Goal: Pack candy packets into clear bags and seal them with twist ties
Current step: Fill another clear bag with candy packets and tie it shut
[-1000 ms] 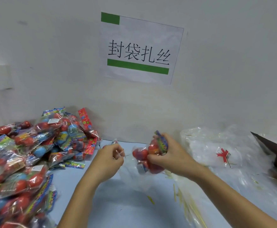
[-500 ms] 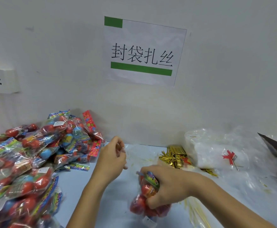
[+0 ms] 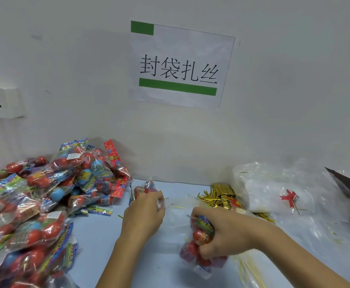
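My right hand (image 3: 230, 233) grips a candy packet (image 3: 199, 238) of red balls, low over the blue table. It looks partly inside a clear bag (image 3: 176, 219) that lies between my hands, though the thin plastic is hard to make out. My left hand (image 3: 143, 215) has curled fingers and pinches the clear bag's edge near its fingertips. Just beyond the left hand another small candy packet (image 3: 144, 188) shows, and I cannot tell if the hand touches it. A heap of gold twist ties (image 3: 219, 196) lies behind my right hand.
A large pile of candy packets (image 3: 45, 194) fills the table's left side. A wrapped stack of clear bags (image 3: 274, 190) sits at the right, with a dark box edge (image 3: 346, 183) beyond it. Loose gold ties (image 3: 251, 271) lie near the front right. The wall stands close behind.
My right hand has brought the candy packet down from mid-air to just above the table. My left hand moved slightly forward and lower. The twist tie heap has come into view.
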`<state>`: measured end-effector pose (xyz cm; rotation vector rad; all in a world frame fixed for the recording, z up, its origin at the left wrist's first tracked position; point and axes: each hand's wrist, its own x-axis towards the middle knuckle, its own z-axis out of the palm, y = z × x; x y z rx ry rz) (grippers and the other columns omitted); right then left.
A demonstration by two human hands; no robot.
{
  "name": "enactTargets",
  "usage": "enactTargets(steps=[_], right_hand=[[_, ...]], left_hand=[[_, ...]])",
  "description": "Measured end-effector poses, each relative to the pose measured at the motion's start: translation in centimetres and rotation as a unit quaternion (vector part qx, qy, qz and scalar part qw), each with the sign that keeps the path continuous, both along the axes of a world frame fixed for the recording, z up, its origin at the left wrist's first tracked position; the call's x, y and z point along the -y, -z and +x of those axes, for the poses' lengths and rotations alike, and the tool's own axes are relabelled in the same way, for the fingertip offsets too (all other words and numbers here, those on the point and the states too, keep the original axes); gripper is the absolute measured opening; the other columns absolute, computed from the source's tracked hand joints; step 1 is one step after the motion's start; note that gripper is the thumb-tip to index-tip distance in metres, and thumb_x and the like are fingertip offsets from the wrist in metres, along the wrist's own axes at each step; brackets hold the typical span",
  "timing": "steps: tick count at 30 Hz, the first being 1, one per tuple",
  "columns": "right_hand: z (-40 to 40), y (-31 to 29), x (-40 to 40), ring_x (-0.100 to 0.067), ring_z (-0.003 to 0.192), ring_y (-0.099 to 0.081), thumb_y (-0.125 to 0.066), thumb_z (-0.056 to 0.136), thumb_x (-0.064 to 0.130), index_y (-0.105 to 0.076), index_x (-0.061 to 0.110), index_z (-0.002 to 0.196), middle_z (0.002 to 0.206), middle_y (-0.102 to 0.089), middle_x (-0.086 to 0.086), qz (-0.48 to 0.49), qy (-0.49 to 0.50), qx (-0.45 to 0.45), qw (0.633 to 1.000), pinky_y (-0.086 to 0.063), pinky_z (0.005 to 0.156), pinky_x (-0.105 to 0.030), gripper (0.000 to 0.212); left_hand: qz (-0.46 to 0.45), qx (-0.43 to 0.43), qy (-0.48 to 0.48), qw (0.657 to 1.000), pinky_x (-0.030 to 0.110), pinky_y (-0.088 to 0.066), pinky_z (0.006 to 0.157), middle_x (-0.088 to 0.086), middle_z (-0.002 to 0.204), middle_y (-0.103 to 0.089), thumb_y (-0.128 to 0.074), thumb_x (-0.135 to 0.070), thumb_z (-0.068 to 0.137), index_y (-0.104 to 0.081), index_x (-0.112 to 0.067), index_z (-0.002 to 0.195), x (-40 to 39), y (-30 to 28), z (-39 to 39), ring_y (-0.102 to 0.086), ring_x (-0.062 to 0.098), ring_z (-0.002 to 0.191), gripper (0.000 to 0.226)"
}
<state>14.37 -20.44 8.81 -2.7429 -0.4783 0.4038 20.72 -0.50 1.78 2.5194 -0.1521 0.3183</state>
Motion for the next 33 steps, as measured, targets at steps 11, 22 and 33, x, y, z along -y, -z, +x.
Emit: enactTargets(steps=[11,22,33], right_hand=[[0.4,-0.2,2.3,-0.017,0.064,-0.056,-0.070,0.070,0.038,-0.054,0.013,0.078,0.068,-0.058,0.001,0.192,0.071,-0.004,0.979,-0.050,0.062,-0.033,0.031],[0.1,-0.1,1.4,-0.005,0.054,-0.049,-0.073,0.078,0.027,-0.053,0.015,0.078,0.063,-0.052,0.011,0.187,0.026,-0.008,0.982,-0.043,0.052,-0.018,0.023],[0.8,2.6,1.6,-0.017,0.065,-0.061,-0.068,0.083,0.024,-0.059,0.008,0.094,0.082,-0.065,-0.014,0.411,0.157,-0.178,0.880,-0.043,0.056,-0.025,0.021]], left_hand=[[-0.006,0.081,0.006,0.997,0.032,-0.044,0.064,0.001,0.097,-0.051,-0.056,-0.010,0.089,-0.047,-0.020,0.094,1.3,-0.6,-0.2,-0.051,0.023,0.088,0.014],[0.003,0.019,0.070,0.997,0.029,-0.032,0.054,-0.001,0.081,-0.055,-0.062,-0.034,0.090,-0.042,-0.026,0.083,2.0,-1.0,-0.6,-0.053,0.021,0.077,0.023],[-0.125,-0.071,0.152,0.978,0.036,-0.056,0.044,0.010,0.069,-0.064,-0.053,-0.014,0.095,-0.050,-0.020,0.079,2.5,-0.8,-0.7,-0.065,0.021,0.044,0.017]])
